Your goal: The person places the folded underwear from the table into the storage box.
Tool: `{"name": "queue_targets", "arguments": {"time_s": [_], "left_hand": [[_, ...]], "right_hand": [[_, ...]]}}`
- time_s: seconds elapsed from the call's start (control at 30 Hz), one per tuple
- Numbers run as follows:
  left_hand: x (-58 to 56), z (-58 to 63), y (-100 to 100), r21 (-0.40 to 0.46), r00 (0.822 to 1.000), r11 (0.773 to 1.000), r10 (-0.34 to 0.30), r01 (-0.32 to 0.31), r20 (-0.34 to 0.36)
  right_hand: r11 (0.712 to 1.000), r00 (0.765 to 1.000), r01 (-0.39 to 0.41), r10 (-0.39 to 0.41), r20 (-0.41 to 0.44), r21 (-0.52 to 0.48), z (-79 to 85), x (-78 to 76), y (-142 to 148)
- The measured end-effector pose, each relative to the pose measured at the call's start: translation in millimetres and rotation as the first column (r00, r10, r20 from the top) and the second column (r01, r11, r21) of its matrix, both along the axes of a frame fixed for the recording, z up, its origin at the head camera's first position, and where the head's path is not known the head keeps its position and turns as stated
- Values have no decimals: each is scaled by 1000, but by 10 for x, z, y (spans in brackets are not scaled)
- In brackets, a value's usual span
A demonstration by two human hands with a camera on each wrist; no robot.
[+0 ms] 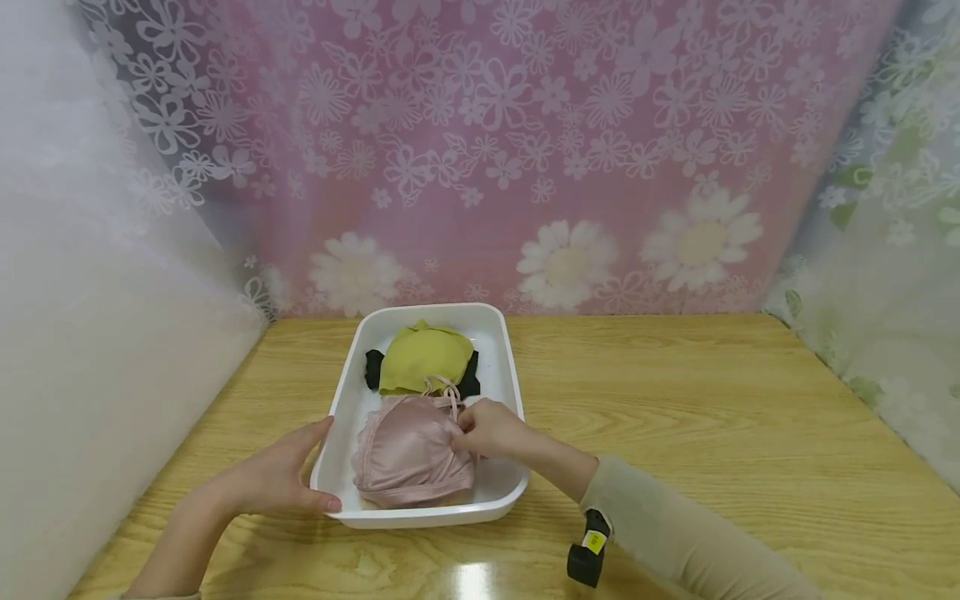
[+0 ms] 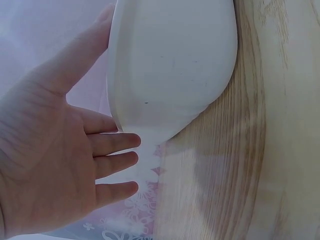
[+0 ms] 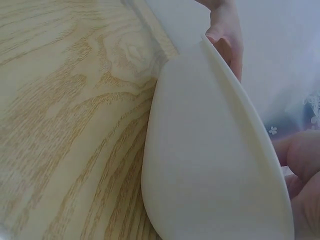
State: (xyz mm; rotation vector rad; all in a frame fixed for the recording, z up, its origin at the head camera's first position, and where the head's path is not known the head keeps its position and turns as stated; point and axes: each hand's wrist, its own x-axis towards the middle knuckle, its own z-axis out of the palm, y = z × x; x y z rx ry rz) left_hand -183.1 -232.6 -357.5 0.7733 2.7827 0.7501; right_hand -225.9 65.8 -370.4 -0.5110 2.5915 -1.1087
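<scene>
A white tray (image 1: 420,518) holds a folded pink satin bra (image 1: 408,454) with thin straps in its near half. Inside the tray, my right hand (image 1: 491,429) pinches the bra's right side; part of the fingers is hidden by cloth. My left hand (image 1: 273,475) touches the tray's left side near the front corner, its thumb at the rim and its fingers spread. The left wrist view shows that hand (image 2: 55,145) with nearly straight fingers against the tray's outer wall (image 2: 175,60). In the right wrist view, the tray wall (image 3: 205,150) partly covers the right hand (image 3: 302,165).
Behind the pink bra lies a yellow-green folded garment (image 1: 426,357), with black cloth (image 1: 373,369) showing at both sides. The tray stands on a wooden table (image 1: 675,417). A black strap device (image 1: 588,550) hangs by the right sleeve. Flowered curtains (image 1: 525,125) enclose the back and sides.
</scene>
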Motion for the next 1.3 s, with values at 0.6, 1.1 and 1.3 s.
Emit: {"name": "queue_targets", "arguments": {"time_s": [0.6,1.1,1.3], "left_hand": [[24,13,-27,-3,1000,1000,10,-10,-4],[18,17,-99,-13,998,1000,14,-15,-65],[-9,125,-160,9,985,994,109,-108,-137]], "right_hand": [[999,999,-27,28,39,-43,19,27,-6],[963,989,56,-16,150,-264,199,-86,296],[907,981,80,2,194,-414,258,-139,673]]}}
